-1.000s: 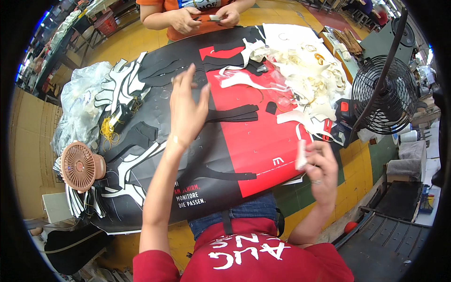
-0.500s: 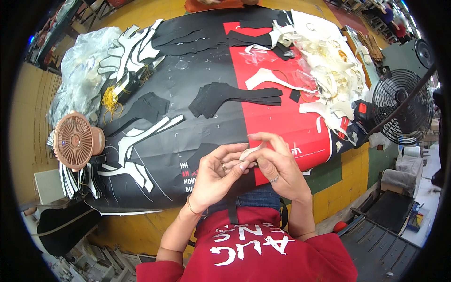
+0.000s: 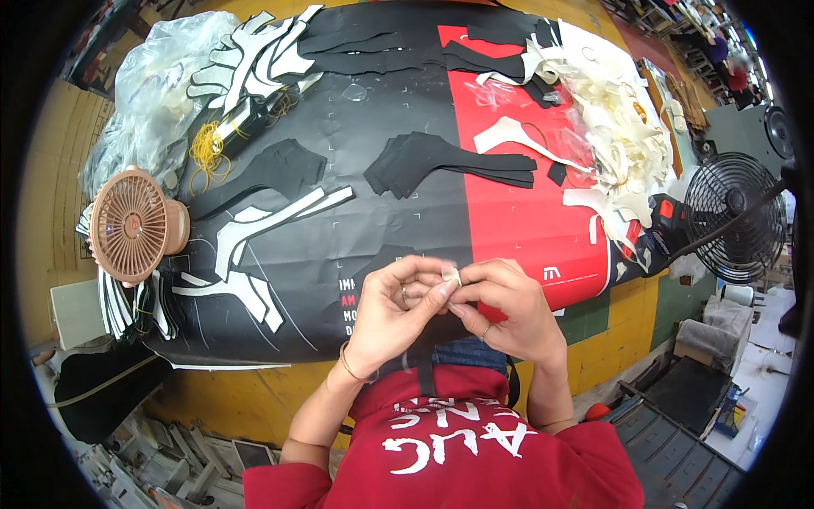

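Close to my body, over the table's near edge, both hands meet at a small cream-white scrap. My left hand pinches it between thumb and fingers. From the other side my right hand has its fingertips closed on the same scrap, which is mostly hidden; its exact shape is unclear. Beyond them on the black and red sheet lies a fanned stack of black cut pieces. Forked white pieces with dark edges rest to the left of my hands.
A pink fan stands at the left edge and a black fan at the right. Cream scraps are heaped at the far right. A clear plastic bag and yellow rubber bands lie far left.
My right fingers, raised and spread before, have closed in on the scrap, which shows less now. The table has shifted slightly in view.
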`<state>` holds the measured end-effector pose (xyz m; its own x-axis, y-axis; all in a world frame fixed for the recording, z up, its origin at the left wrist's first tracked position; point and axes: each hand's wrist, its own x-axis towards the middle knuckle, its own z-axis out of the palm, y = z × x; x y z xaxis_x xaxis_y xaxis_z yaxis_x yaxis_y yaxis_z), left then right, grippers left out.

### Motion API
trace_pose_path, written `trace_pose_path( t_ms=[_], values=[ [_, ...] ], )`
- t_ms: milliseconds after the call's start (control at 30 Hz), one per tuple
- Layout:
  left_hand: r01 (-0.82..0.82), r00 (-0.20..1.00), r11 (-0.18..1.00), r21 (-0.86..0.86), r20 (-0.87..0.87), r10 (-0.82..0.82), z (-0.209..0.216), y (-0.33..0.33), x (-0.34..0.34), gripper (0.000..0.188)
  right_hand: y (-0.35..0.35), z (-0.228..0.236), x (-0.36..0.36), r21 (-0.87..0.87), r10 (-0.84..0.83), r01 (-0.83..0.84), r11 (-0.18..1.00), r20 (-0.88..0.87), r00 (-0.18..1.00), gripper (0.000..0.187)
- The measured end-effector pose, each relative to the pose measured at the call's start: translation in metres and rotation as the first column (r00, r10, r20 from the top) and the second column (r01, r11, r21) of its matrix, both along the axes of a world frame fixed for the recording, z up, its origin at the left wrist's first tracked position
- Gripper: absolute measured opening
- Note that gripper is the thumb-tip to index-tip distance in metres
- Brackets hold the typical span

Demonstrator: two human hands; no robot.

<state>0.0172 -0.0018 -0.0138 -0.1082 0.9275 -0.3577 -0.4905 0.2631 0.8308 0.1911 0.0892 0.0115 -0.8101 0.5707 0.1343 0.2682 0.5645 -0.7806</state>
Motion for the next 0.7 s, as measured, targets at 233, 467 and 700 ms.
trace_pose_path(
  t_ms=[233,467,700],
  values=[
    [-0.114,0.993,0.884,0.454,0.024,0.116,0.009,-0.021,-0.007,0.012,-0.014,0.007,-0.007,-0.279,-0.217,0.102,0.955,-0.422,0.88,0.028],
    [-0.038,0.977,0.824,0.566,-0.151,0.149,0.004,-0.033,-0.008,0.018,-0.014,0.003,-0.004,-0.13,-0.045,-0.011,0.991,-0.422,0.905,0.023],
    [-0.077,0.674,0.897,0.436,-0.64,0.369,0.006,-0.045,-0.003,0.02,-0.015,0.015,0.002,-0.58,-0.312,0.107,0.808,-0.266,0.912,0.012]
  ],
)
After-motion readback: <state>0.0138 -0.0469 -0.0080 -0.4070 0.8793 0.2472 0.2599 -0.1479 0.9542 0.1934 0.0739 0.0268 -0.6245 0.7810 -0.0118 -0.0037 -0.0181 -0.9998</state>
